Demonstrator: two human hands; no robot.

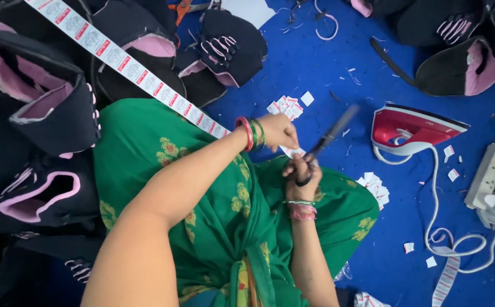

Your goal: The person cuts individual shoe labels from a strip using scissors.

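We look straight down on a person sitting on a blue floor cloth [327, 74], lap covered in green patterned fabric [213, 187]. The left forearm runs in from about 7 o'clock toward the centre, wrist ringed with red and green bangles [251, 133]. The left hand [279, 131] is curled closed, fingertips pinching the end of a long strip of white labels with red marks [122, 59]; that strip trails away toward 10 o'clock, over a heap of black shoe uppers with pink lining [42, 96].

The right forearm comes up from 6 o'clock, nearly vertical in the view, with its own bangles at the wrist. The right hand [302, 177] sits just at 5 o'clock of the left hand, fingers closed through the handles of dark scissors [330, 139]. The blades point toward 1 o'clock and are blurred, so we cannot tell how far they are parted. The strip's end lies between the two hands, touching the scissors near their pivot.

A small pile of cut labels [286, 107] lies at 12 o'clock of the left hand, another pile [375, 186] at 3 o'clock of the right hand. A red and white clothes iron [412, 129] rests farther out at 3 o'clock, its white cord [438, 227] looping toward 5 o'clock, with a white power strip [489, 173] beyond it. More black uppers [458, 62] lie at 2 o'clock.
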